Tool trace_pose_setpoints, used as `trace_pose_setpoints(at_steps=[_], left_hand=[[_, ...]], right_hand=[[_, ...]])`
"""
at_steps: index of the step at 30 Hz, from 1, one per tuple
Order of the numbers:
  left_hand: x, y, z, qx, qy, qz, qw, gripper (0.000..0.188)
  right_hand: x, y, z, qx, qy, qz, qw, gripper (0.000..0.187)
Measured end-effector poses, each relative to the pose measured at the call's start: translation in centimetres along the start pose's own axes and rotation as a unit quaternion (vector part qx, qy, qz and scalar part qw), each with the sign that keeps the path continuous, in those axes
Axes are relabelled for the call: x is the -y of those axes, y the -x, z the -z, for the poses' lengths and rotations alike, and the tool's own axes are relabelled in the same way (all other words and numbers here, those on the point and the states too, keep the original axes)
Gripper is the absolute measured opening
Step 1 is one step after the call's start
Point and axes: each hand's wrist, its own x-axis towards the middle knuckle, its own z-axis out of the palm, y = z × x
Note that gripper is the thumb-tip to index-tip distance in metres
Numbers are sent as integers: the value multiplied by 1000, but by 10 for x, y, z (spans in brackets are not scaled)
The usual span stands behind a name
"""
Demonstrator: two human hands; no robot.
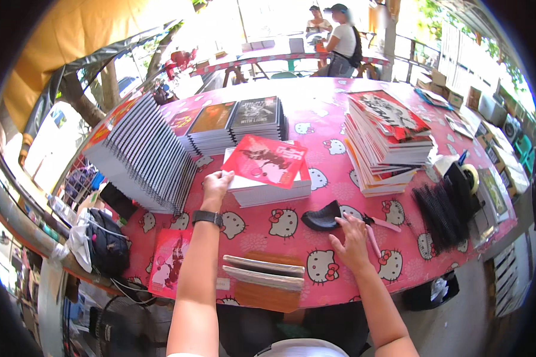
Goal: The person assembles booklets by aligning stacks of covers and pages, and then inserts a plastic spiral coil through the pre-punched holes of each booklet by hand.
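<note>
My left hand (218, 183) pinches the left edge of a red printed cover sheet (271, 160). The cover lies tilted over a thick stack of white paper (271, 194). My right hand (352, 241) rests with fingers spread beside a black curved object (323, 218), whose kind I cannot make out. Right by those fingers lies a tool with pink handles (385, 224), its head partly hidden. Nearer to me, a wooden board with upright slats (268, 285) sits at the table's front edge. Another red cover (170, 262) lies left of my left forearm.
Tall spiral-bound notebooks (143, 157) stand at left, with shorter notebook stacks (253, 116) behind. A pile of printed covers (387, 149) rises at right, near black binding coils (443, 208). The pink patterned table (321, 134) carries everything. Two people (339, 41) are at a far table.
</note>
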Motion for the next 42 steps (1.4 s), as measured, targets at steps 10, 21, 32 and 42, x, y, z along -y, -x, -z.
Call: trace_pose_setpoints(at_steps=[10,21,32,42], left_hand=[[-63,77,51,-11,282,-47,958,23],[-81,208,81,138,289,-167,933,30],[-104,223,82,128,281,-177,934,35],[-88,224,75,157,263,-196,932,34]], right_hand=[[34,-13,28,-79,-319,-51,943,40],[111,5,88,40,-490,56,869,20],[115,16,115,-7,-486,84,870,16],[102,23,106,49,-459,60,885,16]])
